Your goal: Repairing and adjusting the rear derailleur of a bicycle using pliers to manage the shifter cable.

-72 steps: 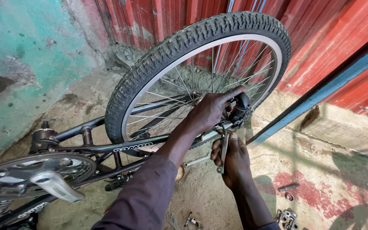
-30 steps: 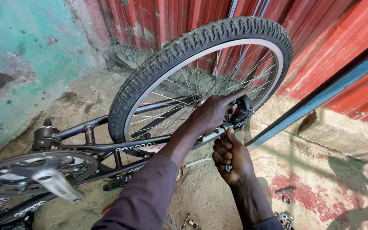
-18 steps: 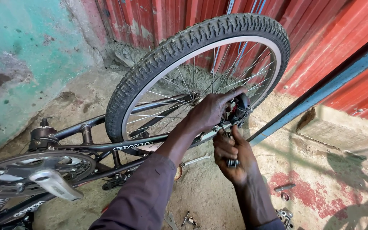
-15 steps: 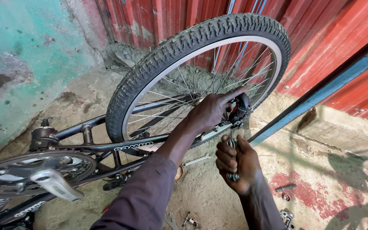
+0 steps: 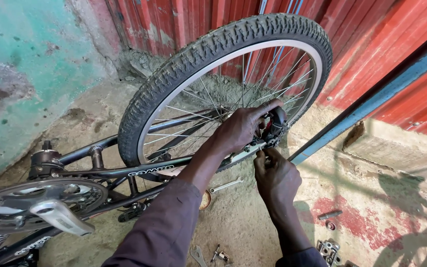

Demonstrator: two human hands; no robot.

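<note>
A black bicycle frame (image 5: 124,173) lies low on the ground with its knobbly-tyred rear wheel (image 5: 184,64) raised. My left hand (image 5: 240,129) reaches through from the left and clamps over the wheel hub (image 5: 275,123) where the frame end meets the axle. Just below it, my right hand (image 5: 274,177) is closed in a fist around a small wrench at the axle nut (image 5: 267,157); the hand hides most of the tool.
A spanner (image 5: 226,185) and a round tin (image 5: 205,200) lie on the dirt under the frame. Small metal parts (image 5: 329,247), a short tube (image 5: 330,215) and tools (image 5: 198,254) are scattered nearby. The chainring (image 5: 25,210) and pedal (image 5: 61,218) sit at left. A blue bar (image 5: 371,109) leans against the red corrugated wall (image 5: 401,74).
My right hand, gripping the wrench, swung down below the axle and has come back up close under the hub. My left hand has stayed on the hub.
</note>
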